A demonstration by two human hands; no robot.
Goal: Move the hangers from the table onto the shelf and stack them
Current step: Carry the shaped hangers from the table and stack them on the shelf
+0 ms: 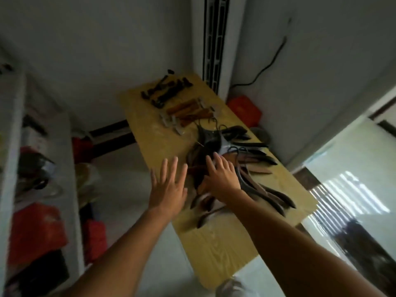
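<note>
Forearms are extended from the bottom edge toward the table (214, 243). Shelf (72, 189) is seen at left, well apart from the table across a floor gap, with red and dark bags in its bays. Hangers (205, 151) are all on the table: one loose fanned pile at mid-table, hooks tangled toward the far side. Two smaller rows, black (167, 88) and brown (188, 112), are laid at the far end; their type can't be told through the blur.

Right hand (222, 179) is laid on the pile, fingers spread flat over the dark hangers, nothing pinched. Left hand (169, 189) is spread open just beside the pile at the table's left edge; contact can't be told.

Step judged: a batch is being gathered, none moved yet. The pile should be squared first, with arms aligned and hooks pointed one way, then clamped from both sides. Small batches are preferred, since tangled hooks are likely to drag neighbours off the edge. Alignment should be kept in transit so the shelf stack sits flat.
</note>
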